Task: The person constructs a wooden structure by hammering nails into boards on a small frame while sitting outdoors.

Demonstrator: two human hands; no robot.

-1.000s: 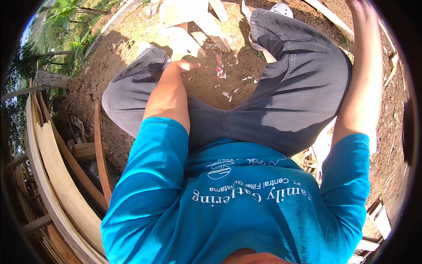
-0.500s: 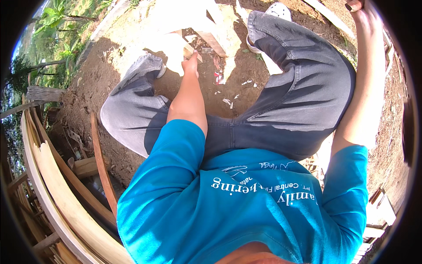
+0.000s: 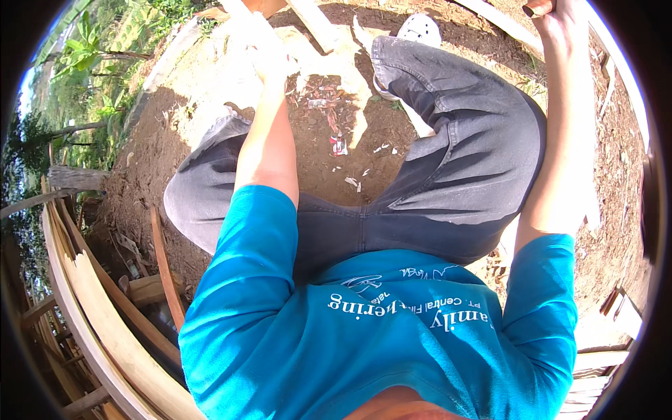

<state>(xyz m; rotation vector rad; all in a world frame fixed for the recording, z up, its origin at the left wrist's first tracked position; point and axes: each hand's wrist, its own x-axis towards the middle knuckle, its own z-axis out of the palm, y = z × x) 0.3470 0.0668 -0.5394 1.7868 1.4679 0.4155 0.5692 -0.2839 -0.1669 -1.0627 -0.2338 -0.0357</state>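
I see room for the left hand (image 3: pixel 270 63) over the dirt (image 3: pixel 308 168), where pale scraps (image 3: pixel 353 183) and a red wrapper (image 3: pixel 339 145) lie low. The gray pants (image 3: pixel 364 227) wall in both sides. A wooden beam (image 3: pixel 311 24) blocks the hand's right.

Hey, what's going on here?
A person in a blue shirt sits with knees spread over bare dirt. The left hand is at a pale piece of wood; glare hides its grip. The right hand holds a brown, handle-like piece. Long boards lie to the left.
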